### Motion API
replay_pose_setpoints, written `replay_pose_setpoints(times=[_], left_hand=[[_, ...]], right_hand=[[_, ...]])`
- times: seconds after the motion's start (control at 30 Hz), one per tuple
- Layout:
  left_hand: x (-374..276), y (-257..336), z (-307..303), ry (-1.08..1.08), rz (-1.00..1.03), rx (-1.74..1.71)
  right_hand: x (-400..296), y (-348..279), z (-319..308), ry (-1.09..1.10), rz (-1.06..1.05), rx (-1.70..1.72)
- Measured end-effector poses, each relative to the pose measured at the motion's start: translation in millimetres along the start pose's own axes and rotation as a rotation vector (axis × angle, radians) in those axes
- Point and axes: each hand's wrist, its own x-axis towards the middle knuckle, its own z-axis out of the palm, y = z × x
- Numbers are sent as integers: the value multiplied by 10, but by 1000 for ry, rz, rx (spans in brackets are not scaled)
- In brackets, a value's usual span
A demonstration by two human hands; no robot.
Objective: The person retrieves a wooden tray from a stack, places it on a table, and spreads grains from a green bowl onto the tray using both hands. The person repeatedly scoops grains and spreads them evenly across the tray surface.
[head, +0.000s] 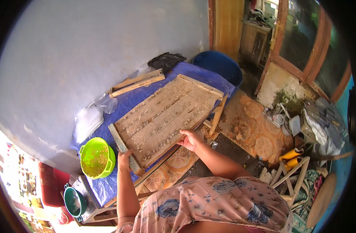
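Observation:
A wooden board with raised end battens, its surface speckled with pale crumbs, lies at a slant over a blue tarpaulin that covers a table. My left hand grips the batten at its near left end. Along the near long edge, my right hand holds the board with the thumb on top and the fingers below, partly hidden. A lime-green plastic basin with yellowish bits inside stands left of my left hand. Behind the board lies a narrow wooden frame.
Clear plastic sheets or bags and a black plastic bag lie by the wall. A large blue tub stands at the table's far end, a dark green bowl at lower left. Yellow boots and a wooden stool are at right.

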Motion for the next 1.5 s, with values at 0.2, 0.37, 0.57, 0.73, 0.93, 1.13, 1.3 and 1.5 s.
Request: replay_pose_setpoints(times=[0.2,0.37,0.57,0.73,0.93,1.13,1.3,1.5], left_hand=[[217,-109,80,309,230,573],[191,-105,165,491,172,837],[42,-27,411,533,181,1184],[365,279,988,479,255,1425],[919,282,1370,456,-56,1410],[926,212,1255,536,9,1400],[910,222,1274,549,15,1413],[913,238,1268,562,65,1393]], right_hand=[[318,-82,-55,91,209,-273],[405,-379,-102,92,507,-569],[274,-1476,-257,-146,164,-1244],[1179,-2410,-242,139,-660,-1790],[2148,-2500,-371,226,-306,-2170],[2240,-2489,-409,207,-247,-2222],[2262,-2508,-396,156,-309,-2216],[2550,-2622,-94,75,-521,-2371]])
